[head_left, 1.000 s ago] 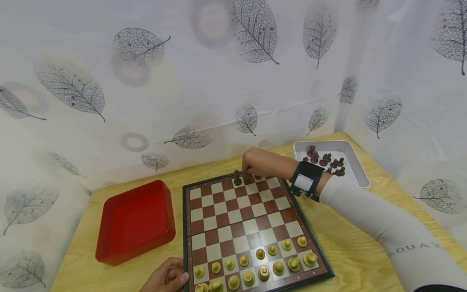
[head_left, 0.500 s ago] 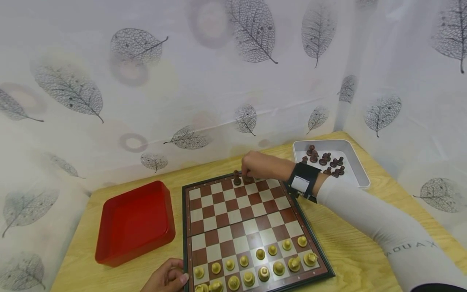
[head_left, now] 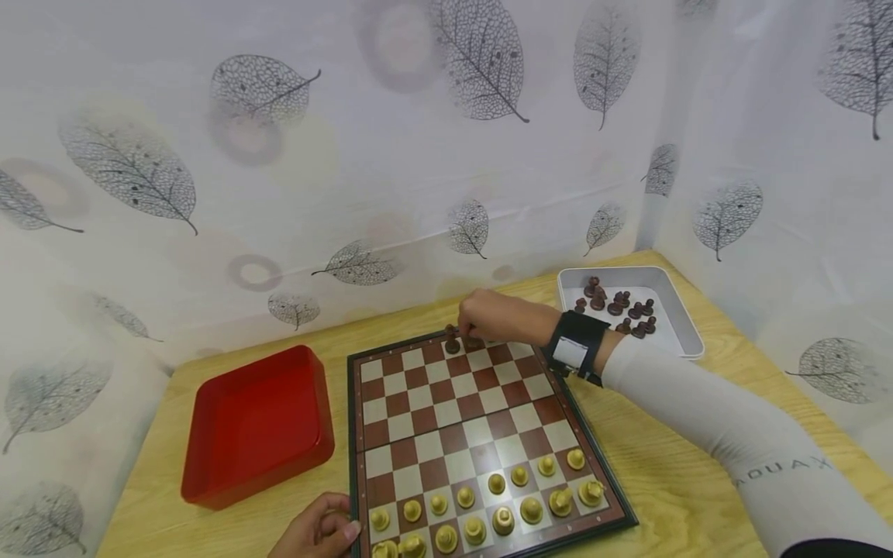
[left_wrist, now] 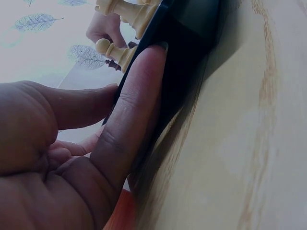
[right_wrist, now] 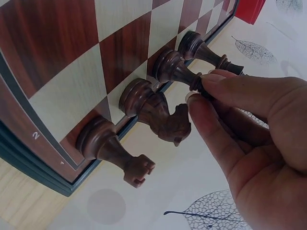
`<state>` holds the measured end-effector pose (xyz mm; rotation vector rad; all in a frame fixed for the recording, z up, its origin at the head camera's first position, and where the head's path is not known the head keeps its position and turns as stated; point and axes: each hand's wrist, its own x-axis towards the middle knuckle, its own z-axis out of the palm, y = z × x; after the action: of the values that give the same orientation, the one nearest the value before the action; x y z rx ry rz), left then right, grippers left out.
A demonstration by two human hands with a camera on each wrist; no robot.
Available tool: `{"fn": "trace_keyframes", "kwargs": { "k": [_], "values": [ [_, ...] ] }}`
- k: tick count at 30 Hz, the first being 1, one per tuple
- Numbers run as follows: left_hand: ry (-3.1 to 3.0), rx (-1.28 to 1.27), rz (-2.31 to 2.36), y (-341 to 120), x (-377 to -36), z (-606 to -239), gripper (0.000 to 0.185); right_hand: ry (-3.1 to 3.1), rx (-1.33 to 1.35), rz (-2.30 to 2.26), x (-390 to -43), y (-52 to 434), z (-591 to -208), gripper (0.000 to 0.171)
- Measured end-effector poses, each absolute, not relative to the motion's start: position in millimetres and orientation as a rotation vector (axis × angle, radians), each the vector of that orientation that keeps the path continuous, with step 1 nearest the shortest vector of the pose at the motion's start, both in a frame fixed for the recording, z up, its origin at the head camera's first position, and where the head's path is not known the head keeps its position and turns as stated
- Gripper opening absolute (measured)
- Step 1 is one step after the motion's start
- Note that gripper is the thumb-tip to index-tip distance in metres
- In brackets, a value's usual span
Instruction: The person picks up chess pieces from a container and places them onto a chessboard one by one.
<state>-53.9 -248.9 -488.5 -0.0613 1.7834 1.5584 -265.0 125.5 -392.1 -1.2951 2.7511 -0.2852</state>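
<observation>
right hand (right_wrist: 249,124): at the far edge of the chessboard (head_left: 446,418); thumb and forefinger tips pinch the top of a dark bishop (right_wrist: 175,69) that stands on a back-row square
right grip: pinching the bishop's head, other fingers curled behind
back row, wrist view: dark rook (right_wrist: 112,148) on the corner square, dark knight (right_wrist: 156,110) next to it, then the pinched bishop, then another dark piece (right_wrist: 204,50) beyond it
left hand (head_left: 317,531): at the near-left corner of the board; fingers laid against the board's dark edge (left_wrist: 177,67), thumb above
left grip: fingers nearly straight, pressed to the edge, nothing pinched
light pieces (head_left: 488,508): two rows on the near side of the board, upright
white tray (head_left: 680,325): on the counter (head_left: 656,465) right of the board's far corner, holds loose dark pieces (head_left: 621,306)
red tray (head_left: 258,422): on the counter just left of the board
backdrop: white cloth with leaf print (head_left: 481,54) behind and to both sides
</observation>
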Motion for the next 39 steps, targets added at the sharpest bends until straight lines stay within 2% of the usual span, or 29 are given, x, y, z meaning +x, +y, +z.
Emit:
{"fn": "trace_keyframes", "kwargs": {
  "k": [8,19,27,39],
  "values": [
    [1.783,-0.064,1.56,-249.1,-54.0,-490.2,0.064,2.749,-1.203,-0.245,-258.0,131.0,-377.9,0.021],
    [1.803,-0.058,1.552,-249.5,-54.3,-491.8,0.067,2.855,-0.956,-0.355,-259.2,185.2,-344.8,0.032],
    [1.821,-0.06,1.54,-247.4,-53.7,-491.1,0.06,2.93,-0.826,-0.392,-257.0,225.6,-336.4,0.029],
    [1.852,-0.096,1.486,-246.5,-55.4,-490.6,0.07,2.961,-0.671,-0.391,-254.8,265.7,-328.9,0.034]
  ]
}}
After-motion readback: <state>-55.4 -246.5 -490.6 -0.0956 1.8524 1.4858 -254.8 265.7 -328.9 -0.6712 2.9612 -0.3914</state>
